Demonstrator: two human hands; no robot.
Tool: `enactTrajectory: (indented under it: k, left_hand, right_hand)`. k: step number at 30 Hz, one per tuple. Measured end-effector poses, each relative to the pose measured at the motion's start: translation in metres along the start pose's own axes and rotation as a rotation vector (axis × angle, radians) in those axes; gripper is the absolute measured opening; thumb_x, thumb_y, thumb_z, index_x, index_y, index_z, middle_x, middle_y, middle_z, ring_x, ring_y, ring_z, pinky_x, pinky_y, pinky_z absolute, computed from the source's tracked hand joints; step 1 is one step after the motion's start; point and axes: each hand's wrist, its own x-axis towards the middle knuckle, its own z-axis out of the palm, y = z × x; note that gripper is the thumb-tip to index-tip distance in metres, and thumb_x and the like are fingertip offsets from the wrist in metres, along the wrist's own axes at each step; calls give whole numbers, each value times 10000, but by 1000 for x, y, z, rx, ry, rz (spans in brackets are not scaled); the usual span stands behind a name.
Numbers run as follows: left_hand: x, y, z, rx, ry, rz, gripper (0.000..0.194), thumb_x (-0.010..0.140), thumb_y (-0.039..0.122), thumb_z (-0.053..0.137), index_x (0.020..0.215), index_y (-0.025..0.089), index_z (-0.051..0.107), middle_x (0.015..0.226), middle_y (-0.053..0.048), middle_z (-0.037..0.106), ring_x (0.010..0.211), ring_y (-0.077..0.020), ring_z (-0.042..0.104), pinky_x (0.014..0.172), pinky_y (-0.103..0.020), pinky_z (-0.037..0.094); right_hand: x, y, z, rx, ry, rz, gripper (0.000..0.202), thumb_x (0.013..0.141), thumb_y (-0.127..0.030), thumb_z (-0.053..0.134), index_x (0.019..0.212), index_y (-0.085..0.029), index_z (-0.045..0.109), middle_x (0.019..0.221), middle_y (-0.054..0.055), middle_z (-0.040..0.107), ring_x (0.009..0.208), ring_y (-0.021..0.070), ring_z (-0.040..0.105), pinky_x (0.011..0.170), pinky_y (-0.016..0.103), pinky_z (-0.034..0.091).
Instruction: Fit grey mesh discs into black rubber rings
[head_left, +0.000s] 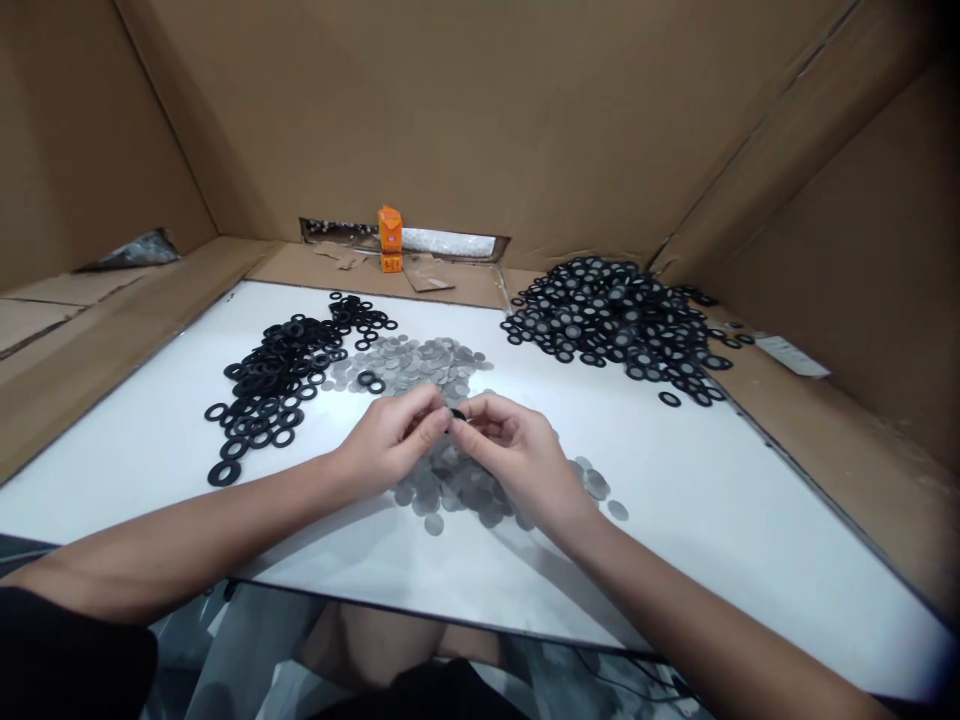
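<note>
Over the middle of the white table, my left hand [397, 430] and my right hand [514, 445] meet, both pinching one small black ring [457, 414] between thumbs and fingertips. The fingers cover most of that ring, so I cannot tell whether a disc sits in it. Thin grey round discs [457, 485] lie loose beneath and around my hands. To the left spreads a heap of black rings [277, 365] with open centres. At the back right is a larger pile of black rings with grey centres [615, 310].
Cardboard walls [450, 110] enclose the back and sides of the white table [712, 520]. An orange carton [390, 238] stands by a slot in the back wall. A white slip [791, 355] lies on the cardboard at the right.
</note>
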Motion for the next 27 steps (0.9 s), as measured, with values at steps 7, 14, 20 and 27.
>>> enactTrajectory:
  k: [7, 14, 20, 27]
  left_hand:
    - [3, 9, 2, -306, -24, -129, 432, 898, 553, 462, 671, 191, 395, 514, 47, 475, 435, -86, 474, 430, -202, 365]
    - [7, 7, -2, -462, -120, -202, 452, 855, 576, 525, 671, 180, 409, 501, 48, 505, 396, -71, 485, 399, -179, 375]
    - [4, 5, 1, -367, -58, -159, 383, 866, 522, 536, 735, 178, 432, 570, 24, 581, 403, -65, 488, 400, -172, 373]
    - [2, 4, -1, -96, 4, -105, 268, 874, 339, 556, 684, 182, 451, 503, 38, 558, 426, -88, 512, 440, -190, 397]
  right_hand:
    - [1, 2, -2, 106, -57, 52, 184, 784, -361, 699, 810, -181, 668, 737, 10, 651, 661, 135, 583, 608, 255, 448]
    - [4, 0, 0, 137, -64, 106, 193, 754, -349, 727, 734, -175, 647, 676, 3, 650, 625, 125, 585, 593, 246, 447]
    - [3, 5, 1, 76, 26, 50, 212, 765, -372, 700, 742, -180, 615, 678, 2, 634, 605, 121, 560, 545, 237, 415]
    - [-2, 7, 6, -75, 131, 14, 198, 755, -354, 692, 716, -185, 597, 641, -14, 554, 575, 118, 489, 512, 241, 373]
